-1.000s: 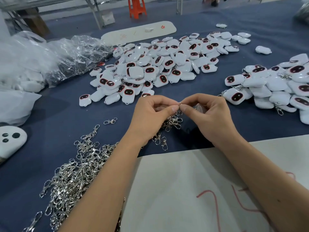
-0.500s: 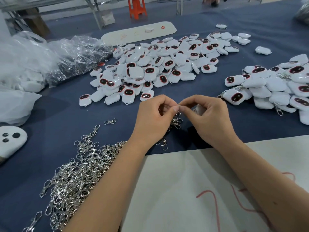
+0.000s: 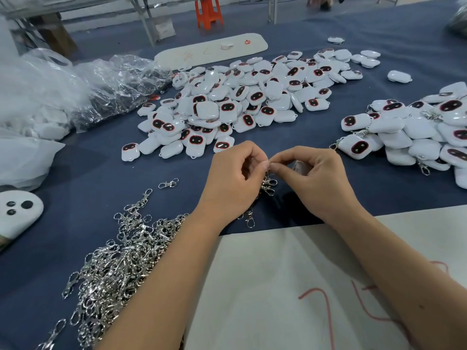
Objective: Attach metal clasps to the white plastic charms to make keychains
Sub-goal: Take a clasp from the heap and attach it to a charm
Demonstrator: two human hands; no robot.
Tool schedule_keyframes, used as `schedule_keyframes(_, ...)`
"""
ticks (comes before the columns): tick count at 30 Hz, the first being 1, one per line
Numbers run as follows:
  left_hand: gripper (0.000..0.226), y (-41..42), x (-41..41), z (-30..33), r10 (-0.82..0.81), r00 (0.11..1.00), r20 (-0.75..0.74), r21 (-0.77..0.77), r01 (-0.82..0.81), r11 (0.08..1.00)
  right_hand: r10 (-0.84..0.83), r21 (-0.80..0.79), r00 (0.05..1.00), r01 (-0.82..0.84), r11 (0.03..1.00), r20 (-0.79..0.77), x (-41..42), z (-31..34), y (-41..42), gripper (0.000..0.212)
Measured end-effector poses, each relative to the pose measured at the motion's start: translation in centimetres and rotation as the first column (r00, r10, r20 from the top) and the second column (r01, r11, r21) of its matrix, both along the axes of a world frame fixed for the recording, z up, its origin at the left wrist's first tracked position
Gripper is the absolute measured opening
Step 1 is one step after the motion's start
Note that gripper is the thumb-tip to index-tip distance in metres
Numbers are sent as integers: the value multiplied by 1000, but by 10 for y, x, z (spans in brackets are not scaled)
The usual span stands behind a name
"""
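At the far left edge a white plastic piece with three black dots (image 3: 19,213) lies on the blue table cloth (image 3: 83,188), and behind it are crumpled clear plastic bags (image 3: 83,89). In the lower left is a big heap of silver metal clasps (image 3: 118,256); the left forearm lies over its right side. One single clasp (image 3: 168,183) lies apart, between the heap and the hands.

The left hand (image 3: 230,183) has its fingers curled and pinches a small metal ring at the fingertips. Under this hand hangs a small bunch of clasps (image 3: 268,184), close above the cloth. The right hand (image 3: 321,180) meets the left one tip to tip and pinches the same small ring; in its curled fingers it holds also something pale, probably a charm, but it is mostly hidden.

Behind the hands, in the middle of the table, lies the large pile of white charms (image 3: 242,99) with dark oval faces. At the right is a second pile of charms (image 3: 414,130), some with clasps attached. A white sheet with red marks (image 3: 290,286) lies under the right forearm.
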State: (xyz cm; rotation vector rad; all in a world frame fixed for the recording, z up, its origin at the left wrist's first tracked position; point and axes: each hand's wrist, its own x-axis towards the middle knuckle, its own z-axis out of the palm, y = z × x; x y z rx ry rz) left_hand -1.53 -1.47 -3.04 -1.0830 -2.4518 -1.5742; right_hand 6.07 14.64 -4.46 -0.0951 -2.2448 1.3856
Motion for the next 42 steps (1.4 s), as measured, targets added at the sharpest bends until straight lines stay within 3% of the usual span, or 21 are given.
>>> schedule_keyframes(3, 11, 0, -1, -2, 3, 999, -36, -33, -5, 999, -61, 68, 998, 61, 996, 0, -1, -1, -3, 14)
schedule_keyframes(10, 11, -1, -4, -2, -103, 983, 152, 55, 96, 994, -87, 78, 995, 91, 993, -53, 0, -1, -1, 14)
schedule_keyframes(24, 13, 0, -4, -2, -145, 973, 178, 126, 123, 984, -92, 39, 992, 95, 995, -82, 2, 2, -2, 10)
schedule_keyframes(28, 11, 0, -3, -2, -138, 979, 151, 106, 122, 987, -95, 44, 992, 98, 994, -81, 2, 3, -2, 10)
schedule_keyframes(35, 14, 3, -2, -2, -45, 997, -58, 29, 47, 998, -94, 65, 988, 103, 993, -124, 4, 4, -4, 6)
schedule_keyframes(42, 11, 5, 1, 3, -67, 996, -64, 75, 72, 995, -90, 5, 985, 91, 996, -145, 5, 3, -1, 5)
